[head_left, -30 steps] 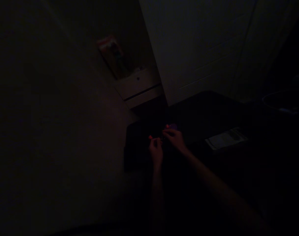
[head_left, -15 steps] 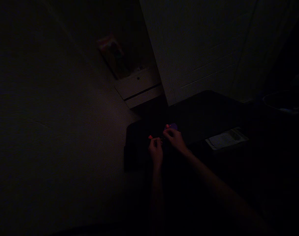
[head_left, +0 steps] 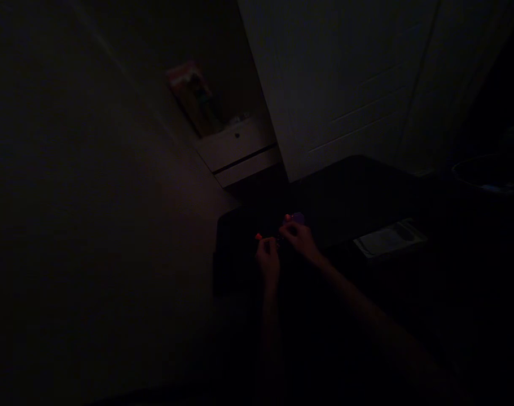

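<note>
In very dim light, both my hands work close together over a dark tabletop (head_left: 337,192). My left hand (head_left: 268,256) is closed in a pinch, and what its fingers hold is too dark to name. A small glowing red-orange piece (head_left: 259,237) shows just beyond its fingertips. My right hand (head_left: 298,235) is also pinched, a little to the right, on something I cannot make out. Right behind its fingers lies a purple object (head_left: 299,217), with a small reddish round piece (head_left: 288,217) at its left side. Tiny parts between the hands are too dark to tell apart.
A pale printed booklet or packet (head_left: 390,239) lies at the table's near right edge. Behind stand a white drawer unit (head_left: 240,149) with a colourful box or picture (head_left: 193,96) on top, and a white panelled door (head_left: 337,84). A wall (head_left: 134,225) runs along the left.
Both hands stay almost in place, with only slight finger movement. The door and drawers look a little brighter now, while the red glow on the hands and left wall has dimmed.
</note>
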### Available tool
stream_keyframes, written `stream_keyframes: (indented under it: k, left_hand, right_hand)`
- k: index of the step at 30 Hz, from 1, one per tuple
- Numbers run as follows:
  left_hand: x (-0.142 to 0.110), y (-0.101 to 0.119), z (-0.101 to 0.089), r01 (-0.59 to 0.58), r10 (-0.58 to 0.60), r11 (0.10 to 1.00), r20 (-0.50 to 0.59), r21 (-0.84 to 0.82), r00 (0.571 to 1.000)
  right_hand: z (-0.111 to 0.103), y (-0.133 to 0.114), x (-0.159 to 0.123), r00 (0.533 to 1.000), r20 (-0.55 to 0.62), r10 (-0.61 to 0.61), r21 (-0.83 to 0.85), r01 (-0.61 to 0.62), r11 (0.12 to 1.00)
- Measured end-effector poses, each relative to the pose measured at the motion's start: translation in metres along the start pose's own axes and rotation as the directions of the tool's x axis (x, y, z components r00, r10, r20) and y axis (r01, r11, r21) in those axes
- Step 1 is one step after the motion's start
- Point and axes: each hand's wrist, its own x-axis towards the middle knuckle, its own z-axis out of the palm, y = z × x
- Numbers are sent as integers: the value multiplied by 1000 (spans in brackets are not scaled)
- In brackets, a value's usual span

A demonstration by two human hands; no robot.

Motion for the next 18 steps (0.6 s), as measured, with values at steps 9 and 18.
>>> stream_keyframes:
  k: [9, 18]
  left_hand:
    - [2, -6, 0, 38, -39, 999, -32, -31, 999]
    - [4, -8, 1, -12, 2, 996, -114, -86, 993]
  right_hand:
    - [0, -1, 1, 1000, 3, -24, -57, 24, 998]
    - [0, -3, 2, 998, -46, -33, -70, 30, 997]
